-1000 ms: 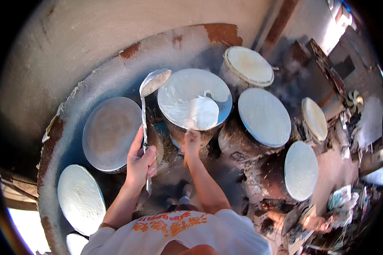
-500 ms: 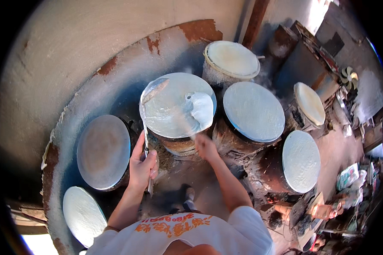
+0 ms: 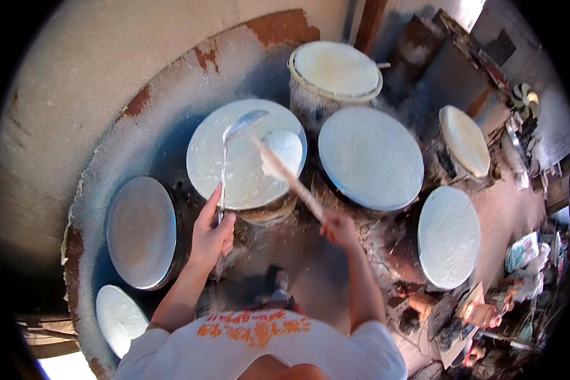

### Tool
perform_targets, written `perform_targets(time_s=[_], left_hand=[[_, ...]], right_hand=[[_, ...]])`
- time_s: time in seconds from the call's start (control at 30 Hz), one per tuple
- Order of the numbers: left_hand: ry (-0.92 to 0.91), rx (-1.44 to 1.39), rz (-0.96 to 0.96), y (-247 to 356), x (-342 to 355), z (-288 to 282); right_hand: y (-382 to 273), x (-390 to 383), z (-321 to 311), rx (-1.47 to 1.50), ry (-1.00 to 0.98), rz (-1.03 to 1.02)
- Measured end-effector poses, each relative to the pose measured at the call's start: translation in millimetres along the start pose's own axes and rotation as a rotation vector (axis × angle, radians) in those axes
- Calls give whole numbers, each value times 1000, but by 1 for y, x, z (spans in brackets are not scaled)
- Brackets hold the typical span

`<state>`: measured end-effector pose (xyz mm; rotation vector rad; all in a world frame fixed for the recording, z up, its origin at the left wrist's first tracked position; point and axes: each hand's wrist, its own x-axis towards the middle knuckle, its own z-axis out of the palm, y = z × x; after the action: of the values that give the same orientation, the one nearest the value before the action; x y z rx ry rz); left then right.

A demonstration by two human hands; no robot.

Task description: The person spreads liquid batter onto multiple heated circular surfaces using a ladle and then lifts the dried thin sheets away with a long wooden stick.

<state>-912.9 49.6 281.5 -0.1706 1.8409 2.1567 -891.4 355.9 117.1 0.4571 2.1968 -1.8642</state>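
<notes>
My left hand (image 3: 212,237) is closed around the handle of a metal ladle (image 3: 246,121), whose bowl is above the middle of a round griddle (image 3: 209,139). A thin whitish batter coats that griddle's top. A thicker white mound of batter (image 3: 285,149) sits on its right half. Closed as well, my right hand (image 3: 339,227) grips a wooden stick (image 3: 297,189) slanting up and left across the griddle. Its far end is blurred beside the mound, so I cannot tell whether it touches the batter.
Another whitish-coated griddle (image 3: 370,158) stands close on the right, with a rimmed one (image 3: 337,68) behind. A brownish griddle (image 3: 142,231) is at the left. Further coated rounds (image 3: 449,237) stand around me. A curved wall (image 3: 133,136) bounds the left. Clutter and a fan (image 3: 525,101) lie far right.
My right hand has swung right with the stick, which now shows clearly over the griddle. The ladle's bowl has moved inward from the griddle's left edge. The whole view has shifted slightly.
</notes>
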Motion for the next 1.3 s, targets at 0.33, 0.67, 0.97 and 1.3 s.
perform_targets(time_s=[0.33,0.67,0.97,1.3], left_hand=[[0,58,27,10,33,14],[-339,-649,-328,52,100,13],[-244,-1098,-627,42,117,-25],[-180,-860,-406,22,116,-13]], right_hand=[[-68,55,59,-743,461,-571],[-14,54,25,-761,669,-448],[-46,58,27,-723,485,-449],[-18,-1,68,-226,401,-108]])
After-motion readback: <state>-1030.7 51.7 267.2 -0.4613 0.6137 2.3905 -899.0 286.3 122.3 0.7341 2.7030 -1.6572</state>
